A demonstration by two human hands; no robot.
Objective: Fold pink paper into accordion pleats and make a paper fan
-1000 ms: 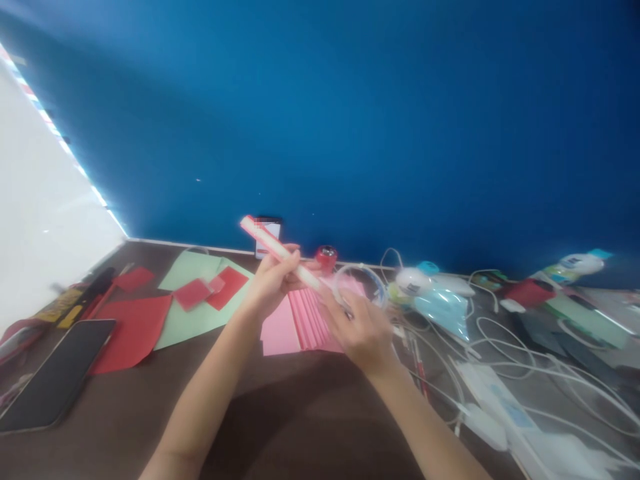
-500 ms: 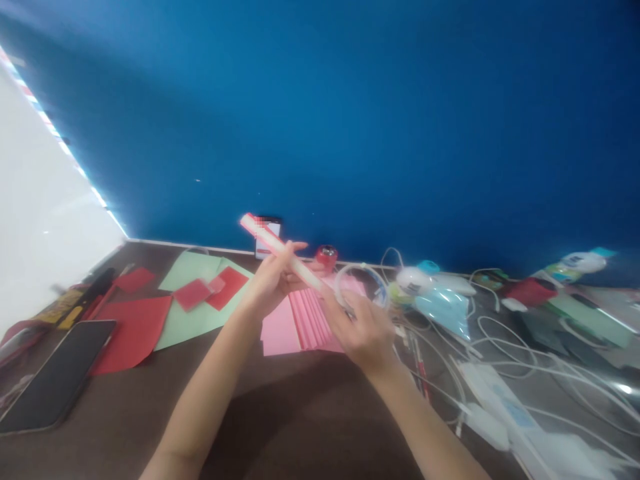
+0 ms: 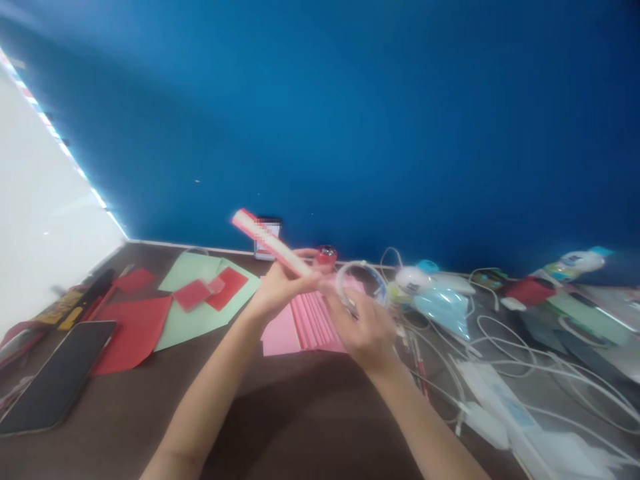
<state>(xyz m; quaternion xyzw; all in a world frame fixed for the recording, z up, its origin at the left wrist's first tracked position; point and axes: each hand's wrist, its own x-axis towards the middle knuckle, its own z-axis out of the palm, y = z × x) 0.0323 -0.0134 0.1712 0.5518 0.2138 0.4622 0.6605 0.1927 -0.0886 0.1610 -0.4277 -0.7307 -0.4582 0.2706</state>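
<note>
A long pinkish-red strip of folded paper (image 3: 280,249) with a white band along it slants up to the left in front of me. My left hand (image 3: 280,288) is closed round its lower part, thumb on top. Close by, my right hand (image 3: 367,330) has its thumb and fingers pinched at the strip's lower right end; blur hides exactly what they grip. Against the right fingers shows a pale ring (image 3: 364,265), perhaps a tape roll; whether it is held, I cannot tell. Beneath the hands lies pleated pink paper (image 3: 311,321) on flat pink sheets (image 3: 279,331).
Left are green paper (image 3: 200,321), red paper (image 3: 133,330), small red squares (image 3: 191,295) and a dark phone (image 3: 57,377). A lit phone (image 3: 269,248) leans on the blue wall behind a red round object (image 3: 327,257). White cables and a power strip (image 3: 493,393) spread right.
My left hand has slid down the strip toward my right hand, its thumb now near the right fingertips. The strip's upper end has shifted slightly up and left. The right hand has barely moved.
</note>
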